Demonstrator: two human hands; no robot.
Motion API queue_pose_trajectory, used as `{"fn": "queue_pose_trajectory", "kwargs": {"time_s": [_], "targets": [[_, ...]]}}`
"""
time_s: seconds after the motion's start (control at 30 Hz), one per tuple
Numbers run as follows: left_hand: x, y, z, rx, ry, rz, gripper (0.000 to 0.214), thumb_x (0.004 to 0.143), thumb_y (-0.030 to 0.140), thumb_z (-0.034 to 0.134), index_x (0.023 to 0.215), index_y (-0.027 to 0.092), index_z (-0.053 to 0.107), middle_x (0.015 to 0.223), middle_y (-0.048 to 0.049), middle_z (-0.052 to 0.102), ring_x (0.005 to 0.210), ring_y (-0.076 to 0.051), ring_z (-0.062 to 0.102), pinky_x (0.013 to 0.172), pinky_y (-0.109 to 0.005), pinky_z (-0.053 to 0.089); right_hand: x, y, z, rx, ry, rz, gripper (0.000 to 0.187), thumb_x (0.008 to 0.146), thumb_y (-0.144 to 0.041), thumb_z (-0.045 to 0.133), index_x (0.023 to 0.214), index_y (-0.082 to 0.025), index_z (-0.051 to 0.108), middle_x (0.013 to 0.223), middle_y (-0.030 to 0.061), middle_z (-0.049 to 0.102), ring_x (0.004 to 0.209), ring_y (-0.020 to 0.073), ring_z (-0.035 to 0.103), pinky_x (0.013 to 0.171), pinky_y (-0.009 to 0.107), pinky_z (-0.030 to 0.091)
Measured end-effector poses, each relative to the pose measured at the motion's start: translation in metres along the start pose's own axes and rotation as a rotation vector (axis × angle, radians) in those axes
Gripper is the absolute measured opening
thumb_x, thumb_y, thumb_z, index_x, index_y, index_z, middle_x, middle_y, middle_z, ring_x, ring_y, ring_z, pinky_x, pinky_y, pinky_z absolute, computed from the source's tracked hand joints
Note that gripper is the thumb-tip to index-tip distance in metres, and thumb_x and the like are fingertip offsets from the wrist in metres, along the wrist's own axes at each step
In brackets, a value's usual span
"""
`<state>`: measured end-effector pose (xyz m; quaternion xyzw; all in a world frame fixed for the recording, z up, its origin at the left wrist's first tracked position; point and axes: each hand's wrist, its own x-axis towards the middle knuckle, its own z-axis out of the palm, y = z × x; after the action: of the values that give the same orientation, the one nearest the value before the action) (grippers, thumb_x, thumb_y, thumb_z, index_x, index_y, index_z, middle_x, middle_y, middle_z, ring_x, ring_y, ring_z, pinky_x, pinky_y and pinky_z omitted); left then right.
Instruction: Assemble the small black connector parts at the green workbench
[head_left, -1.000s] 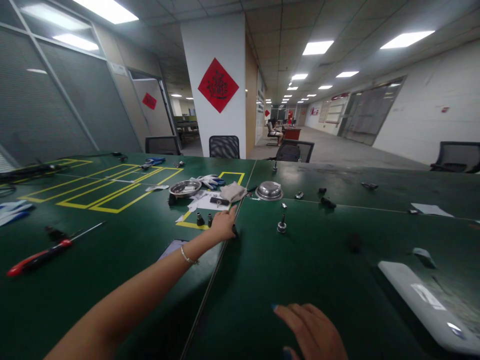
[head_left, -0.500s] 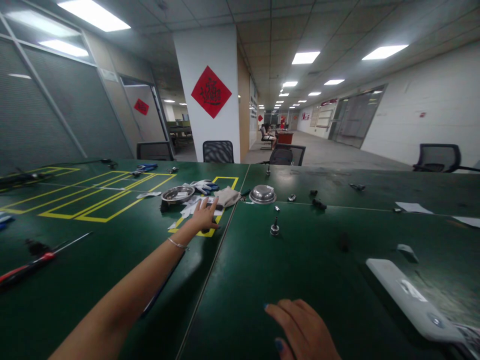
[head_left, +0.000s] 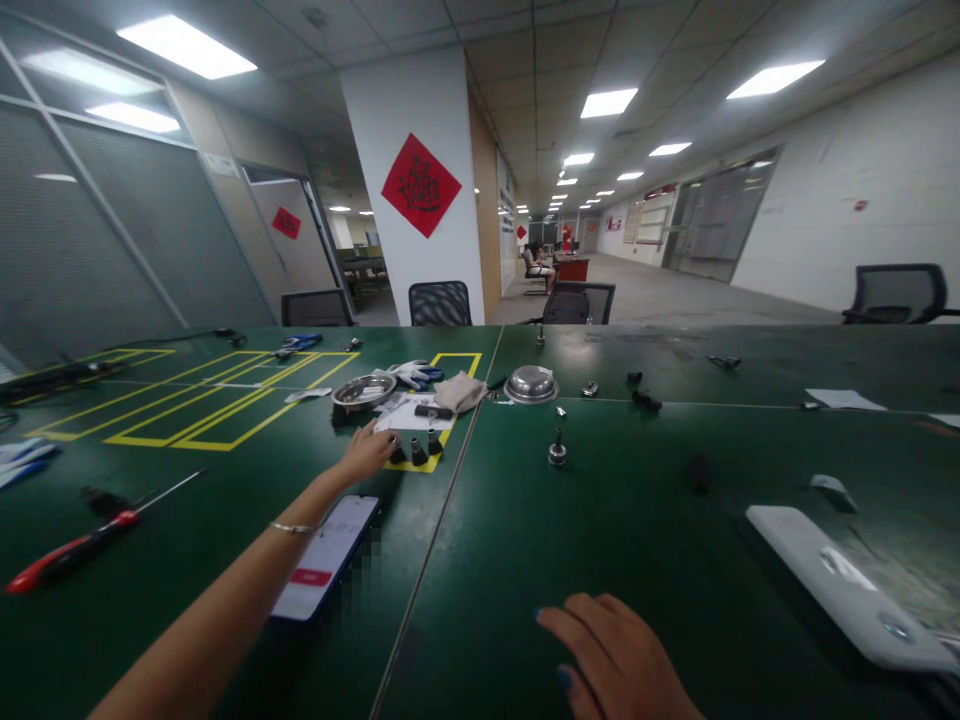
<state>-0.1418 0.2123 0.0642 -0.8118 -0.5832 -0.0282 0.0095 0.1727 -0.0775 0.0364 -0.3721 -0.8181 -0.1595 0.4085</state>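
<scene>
My left hand (head_left: 367, 452) is stretched far out over the green table (head_left: 600, 520), fingers curled. Its fingertips are at a small black part (head_left: 397, 456) on the yellow tape line. Two more small black parts (head_left: 417, 452) (head_left: 433, 443) stand just to the right. I cannot see whether the fingers hold anything. My right hand (head_left: 615, 660) lies flat on the table near the front edge, fingers apart, holding nothing. A lit phone (head_left: 326, 555) lies beside my left forearm.
Behind the parts are a metal bowl (head_left: 364, 390), a sheet of paper (head_left: 409, 412), a cloth (head_left: 459, 392), gloves (head_left: 412, 372) and an upturned metal bowl (head_left: 531, 383). A metal knob (head_left: 556, 450) stands mid-table. A red-handled screwdriver (head_left: 67, 550) lies left, a white flat case (head_left: 847, 590) right.
My left hand has drawn back and to the left from the table seam, and its fingers went from spread to curled. The phone now shows beside my forearm. My right hand has stayed flat.
</scene>
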Motion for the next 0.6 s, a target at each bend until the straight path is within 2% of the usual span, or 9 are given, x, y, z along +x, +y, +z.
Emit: {"fn": "queue_pose_trajectory", "kwargs": {"time_s": [0.23,0.43,0.6], "targets": [[-0.002,0.013,0.009,-0.101,-0.076,0.113,0.025,0.094,0.030,0.055,0.114,0.015,0.058,0.113,-0.0082,0.061,0.097,-0.021,0.062,0.083,-0.041,0.053,-0.002,-0.006,0.013,0.004,0.064,-0.068,0.028,0.077,-0.002,0.036,0.086,-0.017,0.058,0.064,-0.0008,0.059,0.050,0.0117,0.054,0.048,0.025,0.038],[-0.016,0.024,0.020,-0.097,-0.102,0.154,0.024,0.094,0.029,0.055,0.113,0.015,0.058,0.114,-0.0085,0.060,0.100,-0.022,0.061,0.085,-0.043,0.052,0.000,-0.004,0.013,0.009,0.086,-0.073,0.027,0.077,-0.002,0.037,0.084,-0.017,0.059,0.065,-0.0005,0.060,0.051,0.0114,0.055,0.047,0.025,0.037],[-0.027,0.037,0.024,-0.059,-0.158,0.141,0.025,0.094,0.030,0.056,0.113,0.014,0.058,0.113,-0.0083,0.061,0.098,-0.022,0.061,0.084,-0.042,0.052,-0.005,-0.003,0.018,-0.004,0.050,-0.089,0.028,0.082,-0.002,0.036,0.083,-0.017,0.059,0.063,-0.0017,0.058,0.048,0.0114,0.052,0.045,0.026,0.035]]}}
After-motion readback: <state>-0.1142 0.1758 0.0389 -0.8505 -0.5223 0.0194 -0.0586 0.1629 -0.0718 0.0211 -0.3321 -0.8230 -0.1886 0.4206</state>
